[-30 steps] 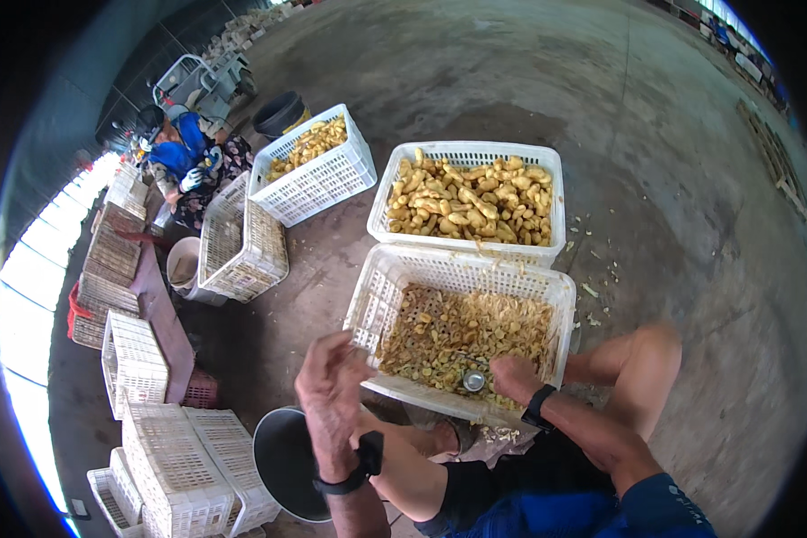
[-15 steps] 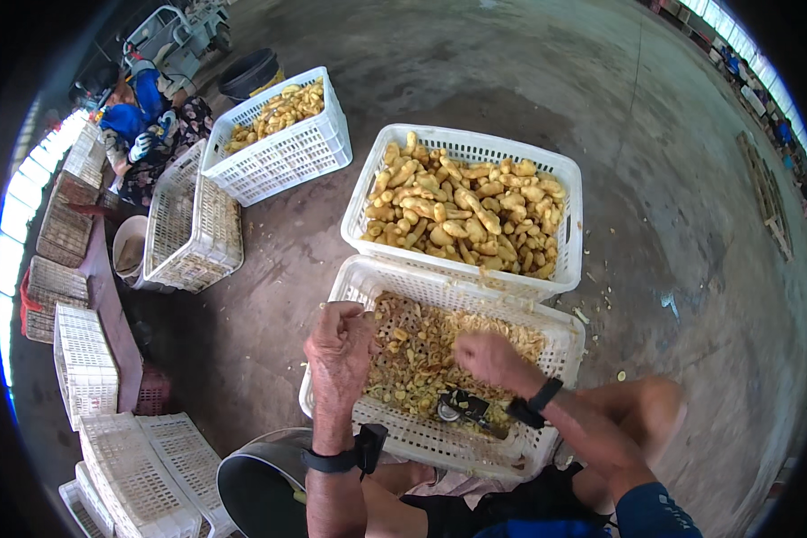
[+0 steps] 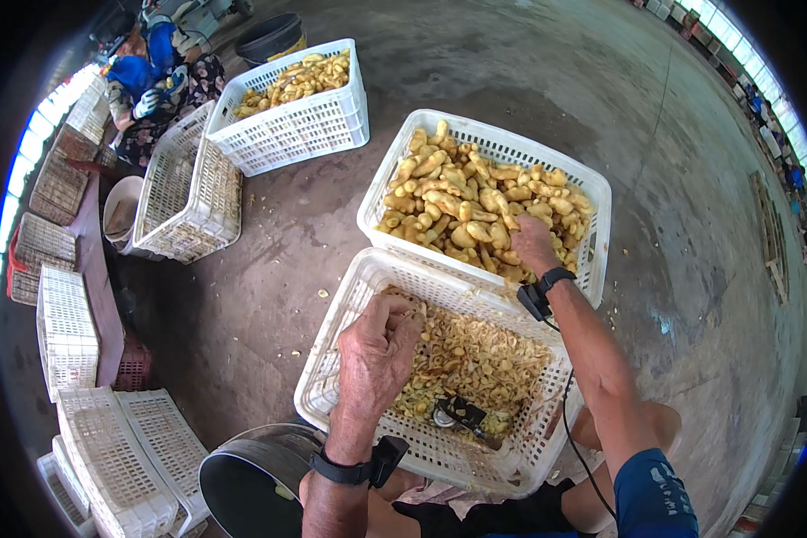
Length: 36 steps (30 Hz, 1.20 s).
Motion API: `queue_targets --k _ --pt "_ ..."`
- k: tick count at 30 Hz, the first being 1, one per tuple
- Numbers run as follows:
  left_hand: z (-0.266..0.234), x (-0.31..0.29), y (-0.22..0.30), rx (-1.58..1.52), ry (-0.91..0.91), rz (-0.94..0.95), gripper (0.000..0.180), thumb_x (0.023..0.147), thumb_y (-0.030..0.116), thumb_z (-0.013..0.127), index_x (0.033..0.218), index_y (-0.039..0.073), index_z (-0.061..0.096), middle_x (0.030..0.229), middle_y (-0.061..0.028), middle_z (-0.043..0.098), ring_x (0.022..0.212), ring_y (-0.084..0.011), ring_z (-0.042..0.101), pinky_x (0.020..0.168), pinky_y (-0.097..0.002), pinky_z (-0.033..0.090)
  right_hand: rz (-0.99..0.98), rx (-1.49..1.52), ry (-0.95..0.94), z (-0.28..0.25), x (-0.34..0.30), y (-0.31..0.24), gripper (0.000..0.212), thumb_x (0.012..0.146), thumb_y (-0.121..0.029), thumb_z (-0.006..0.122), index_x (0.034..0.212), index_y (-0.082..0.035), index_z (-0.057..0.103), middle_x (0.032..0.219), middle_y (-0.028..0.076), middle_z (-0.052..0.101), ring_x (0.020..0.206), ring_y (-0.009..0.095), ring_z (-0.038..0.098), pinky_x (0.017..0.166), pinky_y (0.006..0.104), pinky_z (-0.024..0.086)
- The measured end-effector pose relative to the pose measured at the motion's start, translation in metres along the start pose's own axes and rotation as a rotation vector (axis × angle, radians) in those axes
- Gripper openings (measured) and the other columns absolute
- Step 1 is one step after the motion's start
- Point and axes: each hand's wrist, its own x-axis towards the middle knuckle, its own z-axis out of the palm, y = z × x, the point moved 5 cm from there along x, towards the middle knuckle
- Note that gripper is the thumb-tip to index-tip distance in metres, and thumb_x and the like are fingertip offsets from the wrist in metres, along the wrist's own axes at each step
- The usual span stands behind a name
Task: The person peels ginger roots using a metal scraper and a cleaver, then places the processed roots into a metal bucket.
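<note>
A white slatted crate (image 3: 381, 202) full of knobbly yellow ginger roots (image 3: 457, 193) stands in front of me. My right hand (image 3: 535, 244) is in its near right part, fingers closed on a ginger root, with the fingertips partly hidden. Closer to me, a second white crate (image 3: 327, 359) holds pale peelings and small scraps (image 3: 484, 359). My left hand (image 3: 381, 341) is above its left side, fingers curled together; whatever they hold, if anything, is hidden. Among the peelings lies a black device with a round silver part (image 3: 457, 414).
A metal bucket (image 3: 260, 484) stands at my lower left. Stacked white crates (image 3: 121, 457) line the left side. Farther left are another crate with ginger (image 3: 287, 134), a dark tub (image 3: 269, 40) and a seated person (image 3: 157, 81) in blue. A black cable (image 3: 567, 421) hangs from my right wrist.
My right hand has moved from above the peelings forward to the ginger crate. My left hand has shifted slightly right in the view and stays curled. The whole view has turned a little.
</note>
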Motion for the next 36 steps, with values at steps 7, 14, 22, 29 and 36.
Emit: queue_targets --k 7,14,22,29,36 --pt "0.005 -0.001 0.005 -0.231 -0.081 -0.161 0.01 0.09 0.004 0.068 0.095 0.0 0.061 0.07 -0.0074 0.064 0.06 -0.0119 0.062 0.053 -0.0282 0.049 0.096 0.51 -0.076 -0.068 -0.055 -0.04 0.018 0.089 -0.01 0.066 0.103 0.002 0.067 0.083 0.012 0.067 0.074 0.022 0.068 0.066 0.0345 0.053" --pt "0.013 -0.023 0.004 -0.342 -0.048 -0.232 0.04 0.101 0.027 0.057 0.126 -0.004 0.058 0.088 -0.0092 0.068 0.078 -0.0154 0.065 0.069 -0.0292 0.053 0.095 1.524 -0.484 -0.123 -0.137 -0.14 0.027 0.099 -0.005 0.056 0.122 0.008 0.058 0.103 0.017 0.068 0.085 0.026 0.07 0.075 0.0401 0.059" --pt "0.011 -0.06 0.017 -0.763 0.056 -0.279 0.04 0.104 0.031 0.053 0.124 -0.003 0.06 0.098 -0.005 0.066 0.085 -0.0105 0.062 0.07 -0.0251 0.052 -0.193 1.18 -0.596 -0.171 -0.2 -0.224 0.031 0.097 -0.017 0.066 0.119 0.005 0.062 0.103 0.012 0.067 0.081 0.018 0.07 0.068 0.0308 0.06" --pt "0.018 -0.092 0.057 -0.542 -0.134 0.01 0.027 0.105 0.027 0.056 0.106 0.003 0.067 0.085 0.004 0.056 0.076 -0.0048 0.049 0.065 -0.0217 0.043 -0.207 1.099 -0.371 -0.192 -0.215 -0.235 0.037 0.093 -0.029 0.074 0.112 0.0 0.061 0.096 0.003 0.063 0.086 0.007 0.059 0.074 0.0237 0.052" --pt "0.018 -0.099 0.061 -0.518 -0.166 0.0 0.029 0.107 0.025 0.05 0.098 0.0 0.061 0.078 0.001 0.054 0.075 -0.0074 0.047 0.065 -0.0263 0.043 -0.252 0.965 -0.415 -0.205 -0.23 -0.24 0.041 0.098 -0.036 0.067 0.112 0.001 0.056 0.091 0.003 0.06 0.082 0.009 0.057 0.071 0.026 0.051"
